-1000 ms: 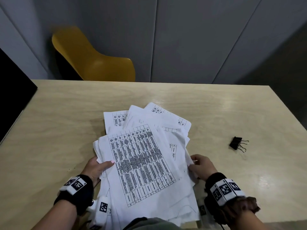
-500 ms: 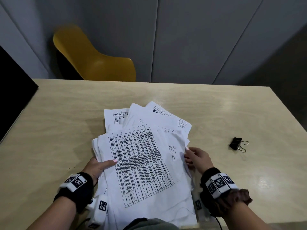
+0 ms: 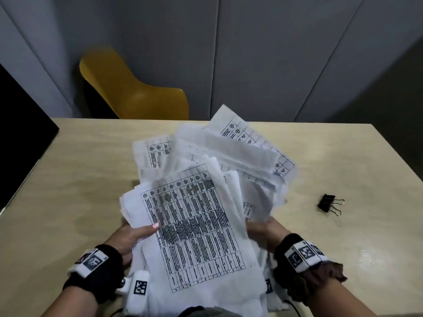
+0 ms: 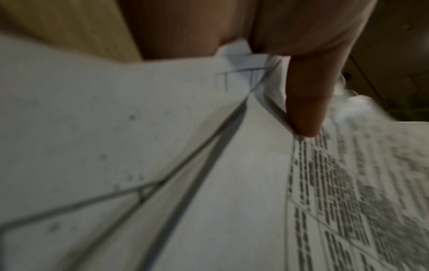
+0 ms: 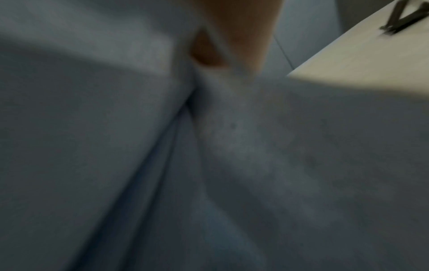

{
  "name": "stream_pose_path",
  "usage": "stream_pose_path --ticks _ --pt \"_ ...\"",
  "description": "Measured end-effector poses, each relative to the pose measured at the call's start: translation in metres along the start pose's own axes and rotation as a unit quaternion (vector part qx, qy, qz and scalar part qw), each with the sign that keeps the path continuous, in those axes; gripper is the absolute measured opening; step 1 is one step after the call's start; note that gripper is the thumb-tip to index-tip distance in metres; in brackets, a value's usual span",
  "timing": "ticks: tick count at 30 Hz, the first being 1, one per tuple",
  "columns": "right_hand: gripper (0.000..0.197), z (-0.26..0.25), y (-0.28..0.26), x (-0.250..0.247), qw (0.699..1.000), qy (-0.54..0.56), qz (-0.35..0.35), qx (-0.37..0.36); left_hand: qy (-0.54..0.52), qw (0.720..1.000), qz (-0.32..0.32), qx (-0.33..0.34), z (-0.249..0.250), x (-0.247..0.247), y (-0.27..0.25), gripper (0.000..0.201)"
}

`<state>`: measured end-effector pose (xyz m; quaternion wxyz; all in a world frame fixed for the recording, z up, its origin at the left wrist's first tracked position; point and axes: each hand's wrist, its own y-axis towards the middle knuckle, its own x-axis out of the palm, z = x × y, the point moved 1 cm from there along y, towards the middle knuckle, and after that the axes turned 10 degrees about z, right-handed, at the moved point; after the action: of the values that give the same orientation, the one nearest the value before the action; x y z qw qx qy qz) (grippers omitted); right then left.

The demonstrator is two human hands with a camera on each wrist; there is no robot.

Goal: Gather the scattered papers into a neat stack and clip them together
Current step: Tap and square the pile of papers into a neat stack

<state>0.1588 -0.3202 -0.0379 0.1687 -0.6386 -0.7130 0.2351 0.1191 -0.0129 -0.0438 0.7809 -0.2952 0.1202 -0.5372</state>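
Sitting at a pale wooden table in a grey-panelled room

I'm facing a light wood-grain table [image 3: 75, 170] whose far edge is meeting tall grey wall panels [image 3: 263, 53] split by vertical seams. A mustard-yellow moulded chair [image 3: 137, 92] is standing behind the far-left part of that edge, and a black panel [image 3: 20, 124] is rising past the table's left edge.

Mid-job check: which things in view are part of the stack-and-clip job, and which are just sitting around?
Job:
papers, fanned and uneven, held at the sides by left hand and right hand
binder clip, on the table, untouched, right of the papers

Not part of it:
yellow chair behind the table
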Motion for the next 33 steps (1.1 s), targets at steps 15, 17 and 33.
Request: stream_pose_path --ticks 15,17,33 --pt "0.03 -0.096 -0.032 0.003 0.936 0.017 0.193 -0.295 0.005 0.933 0.079 0.352 0.084 0.052 -0.035 0.027" --pt "0.037 -0.099 -0.036 -0.003 0.941 0.089 0.15 -0.289 0.06 0.925 0.047 0.372 0.093 0.049 -0.045 0.02" --pt "0.031 -0.086 -0.029 -0.007 0.941 0.133 0.112 -0.289 0.074 0.901 -0.015 0.427 0.08 0.023 -0.037 0.054"
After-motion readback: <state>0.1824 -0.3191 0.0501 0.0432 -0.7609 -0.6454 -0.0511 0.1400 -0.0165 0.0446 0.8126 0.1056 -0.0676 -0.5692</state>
